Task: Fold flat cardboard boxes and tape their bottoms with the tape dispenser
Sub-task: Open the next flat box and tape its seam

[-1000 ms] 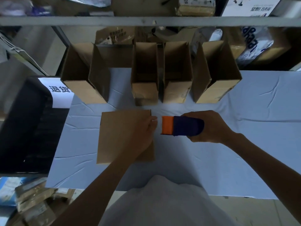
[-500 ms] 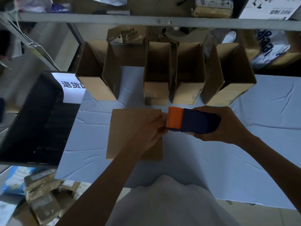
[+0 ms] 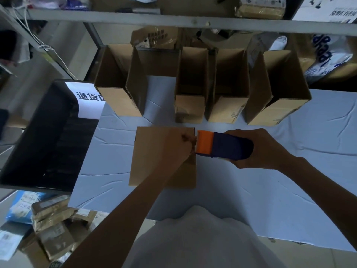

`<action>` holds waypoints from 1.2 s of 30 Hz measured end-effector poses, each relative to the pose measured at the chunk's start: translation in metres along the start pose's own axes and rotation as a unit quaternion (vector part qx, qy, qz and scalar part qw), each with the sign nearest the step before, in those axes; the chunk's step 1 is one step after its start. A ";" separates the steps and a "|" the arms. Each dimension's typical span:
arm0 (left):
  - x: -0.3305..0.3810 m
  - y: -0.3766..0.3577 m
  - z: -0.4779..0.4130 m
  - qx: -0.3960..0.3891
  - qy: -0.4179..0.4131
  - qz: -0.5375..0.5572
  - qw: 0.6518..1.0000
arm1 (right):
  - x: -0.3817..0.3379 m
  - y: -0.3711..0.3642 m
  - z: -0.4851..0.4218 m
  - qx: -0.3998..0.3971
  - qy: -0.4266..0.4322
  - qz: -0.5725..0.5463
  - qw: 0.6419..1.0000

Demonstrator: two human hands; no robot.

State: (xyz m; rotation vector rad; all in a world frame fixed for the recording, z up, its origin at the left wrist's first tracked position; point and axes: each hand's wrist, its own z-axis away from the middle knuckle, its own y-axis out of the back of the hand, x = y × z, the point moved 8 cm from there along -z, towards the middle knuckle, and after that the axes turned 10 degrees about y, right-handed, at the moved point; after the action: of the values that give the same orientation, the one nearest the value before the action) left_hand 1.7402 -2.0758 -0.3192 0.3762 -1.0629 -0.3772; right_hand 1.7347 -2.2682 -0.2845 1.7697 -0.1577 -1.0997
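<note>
White sign (image 3: 87, 101) on the black crate (image 3: 42, 144) at left read 退货, and a third character was partly hidden. Big blue letters on the white bag (image 3: 326, 55) up right ran upside down and could not be made out. Small print on one standing carton (image 3: 222, 111) was too tiny to read.

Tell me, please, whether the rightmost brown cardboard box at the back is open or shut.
Open: the rightmost brown cardboard box shows its dark inside from above, with no flaps folded over it.

Orange-navy tape dispenser (image 3: 222, 145) meets the brown box (image 3: 150, 155).
</note>
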 end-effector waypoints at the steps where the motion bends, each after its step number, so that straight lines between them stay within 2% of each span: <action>1: -0.003 0.002 0.000 0.009 0.003 -0.012 1.000 | 0.004 -0.001 0.002 -0.007 -0.006 0.001 1.000; 4: -0.020 0.022 -0.009 0.058 0.001 -0.017 0.998 | 0.021 0.002 0.017 -0.018 -0.039 0.013 0.999; 8: -0.051 0.020 -0.020 -0.016 0.046 0.080 0.996 | 0.037 0.006 0.030 -0.046 -0.068 0.050 0.995; 10: -0.064 0.018 -0.025 0.001 0.069 0.075 0.995 | 0.040 0.005 0.027 -0.049 -0.076 0.062 0.994; 13: -0.063 0.018 -0.023 0.031 0.058 0.087 0.994 | 0.050 0.000 0.019 -0.068 -0.092 0.059 0.992; 19: -0.059 0.017 -0.015 0.097 0.038 -0.022 0.994 | 0.061 -0.012 0.006 -0.103 -0.104 0.057 0.988; 21: -0.061 0.015 -0.014 0.115 0.067 -0.007 0.991 | 0.063 -0.013 0.003 -0.107 -0.102 0.058 0.987; 23: -0.055 0.011 -0.012 0.126 0.057 -0.015 0.990 | 0.064 -0.014 0.001 -0.109 -0.098 0.061 0.987; 25: -0.044 0.010 -0.008 0.149 0.036 -0.089 0.984 | 0.064 -0.013 0.000 -0.104 -0.100 0.062 0.988; 27: -0.032 0.018 -0.002 0.206 0.009 -0.126 0.970 | 0.064 -0.011 -0.001 -0.091 -0.105 0.051 0.989; 29: -0.022 0.027 0.003 0.250 -0.016 -0.112 0.962 | 0.064 -0.009 0.000 -0.078 -0.107 0.028 0.991; 32: -0.016 0.036 0.007 0.260 -0.018 -0.061 0.963 | 0.062 -0.005 0.001 -0.070 -0.104 0.020 0.992; 34: -0.014 0.044 0.009 0.255 -0.006 -0.015 0.967 | 0.060 -0.001 0.002 -0.069 -0.097 0.036 0.992; 36: -0.016 0.044 0.010 0.204 0.014 0.039 0.978 | 0.060 0.003 0.003 -0.066 -0.101 0.028 0.992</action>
State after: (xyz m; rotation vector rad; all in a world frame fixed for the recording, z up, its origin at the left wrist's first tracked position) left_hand 1.7299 -2.0314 -0.3067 0.7014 -1.1237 -0.0790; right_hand 1.7680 -2.3045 -0.3185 1.5262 -0.2506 -1.2207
